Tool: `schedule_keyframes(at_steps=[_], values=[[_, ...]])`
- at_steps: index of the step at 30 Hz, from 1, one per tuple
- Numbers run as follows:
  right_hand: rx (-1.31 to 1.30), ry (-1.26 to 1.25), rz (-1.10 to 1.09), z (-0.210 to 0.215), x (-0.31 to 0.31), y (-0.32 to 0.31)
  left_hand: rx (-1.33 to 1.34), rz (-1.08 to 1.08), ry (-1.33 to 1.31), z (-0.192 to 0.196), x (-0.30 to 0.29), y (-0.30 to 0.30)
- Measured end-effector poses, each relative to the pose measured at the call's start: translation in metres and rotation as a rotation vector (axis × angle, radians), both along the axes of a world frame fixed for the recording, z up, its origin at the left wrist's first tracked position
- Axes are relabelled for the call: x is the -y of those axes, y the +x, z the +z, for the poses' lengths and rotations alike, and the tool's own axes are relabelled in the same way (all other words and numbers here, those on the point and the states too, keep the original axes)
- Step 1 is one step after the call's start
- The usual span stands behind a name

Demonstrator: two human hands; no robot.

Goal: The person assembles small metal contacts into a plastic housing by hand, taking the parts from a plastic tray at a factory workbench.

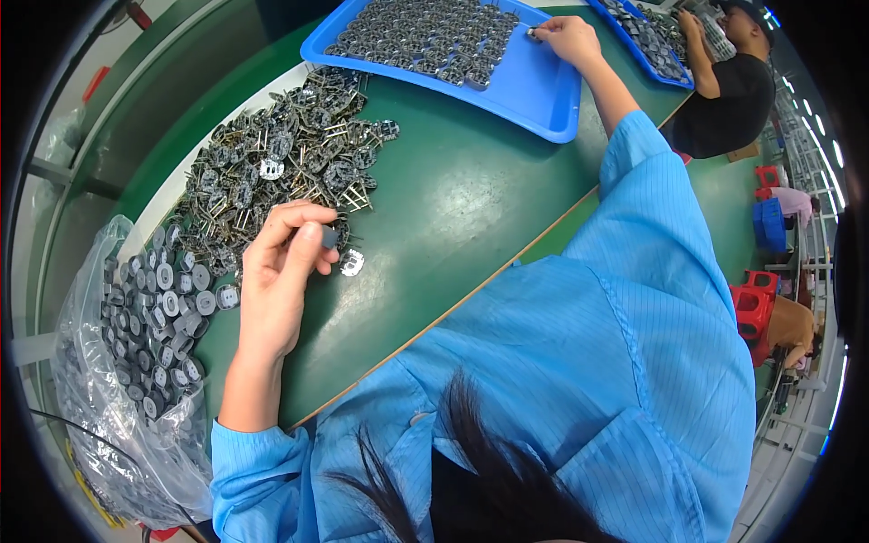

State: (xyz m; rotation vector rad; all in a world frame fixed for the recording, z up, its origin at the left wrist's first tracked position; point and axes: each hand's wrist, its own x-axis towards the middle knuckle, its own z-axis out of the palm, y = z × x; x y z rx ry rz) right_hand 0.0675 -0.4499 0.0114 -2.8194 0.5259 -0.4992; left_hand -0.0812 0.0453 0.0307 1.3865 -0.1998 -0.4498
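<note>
My left hand (282,262) is closed on a small grey cap (329,237) at the near edge of a heap of metal-pronged round parts (262,172). One loose pale, round-edged part (352,262) lies just right of its fingertips. Stretched far out, my right hand (570,41) pinches a small round part (533,34) over the right side of the blue tray (548,100). Rows of assembled pronged parts (425,36) fill the left and middle of that tray. The underside of the piece in my right fingers is hidden.
At the left, a clear plastic bag (77,362) lies open with many grey round caps (149,335) spilling from it onto the green table (425,190). Beyond my right arm, a co-worker in black (729,100) sits by another blue tray (656,68). Red stools (753,308) stand farther right.
</note>
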Motion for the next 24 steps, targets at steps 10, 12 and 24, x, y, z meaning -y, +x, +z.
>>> schedule_keyframes(at_steps=[10,12,24], values=[[-0.058,-0.219,-0.218,0.017,-0.044,0.009,-0.009,0.103,-0.082,0.004,-0.003,0.006],[0.296,-0.083,0.028,0.027,-0.059,-0.010,-0.039,0.055,-0.116,0.003,-0.004,0.009],[0.076,0.364,0.877,0.008,-0.270,-0.132,-0.078,0.035,-0.160,0.004,0.001,0.002]])
